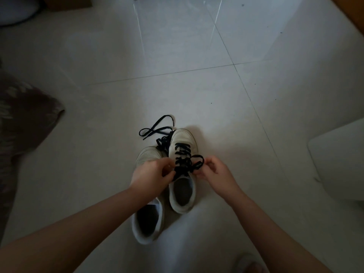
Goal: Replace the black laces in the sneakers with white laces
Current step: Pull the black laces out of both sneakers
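Two white sneakers stand side by side on the tiled floor, toes pointing away from me. The right sneaker [183, 186] is laced with a black lace [182, 154]. My left hand [151, 174] pinches that lace near the top eyelets on its left side. My right hand [213, 170] pinches a loop of the same lace on its right side. The left sneaker [147, 223] sits partly under my left hand; its eyelets are hidden. A loose black lace [157, 129] lies on the floor just beyond the toes. No white lace is in view.
A patterned brown cloth [25, 115] lies on the floor at the left. A white rounded object [342, 164] stands at the right edge. A wooden edge [352, 14] runs along the top right corner. My toes [250, 265] show at the bottom.
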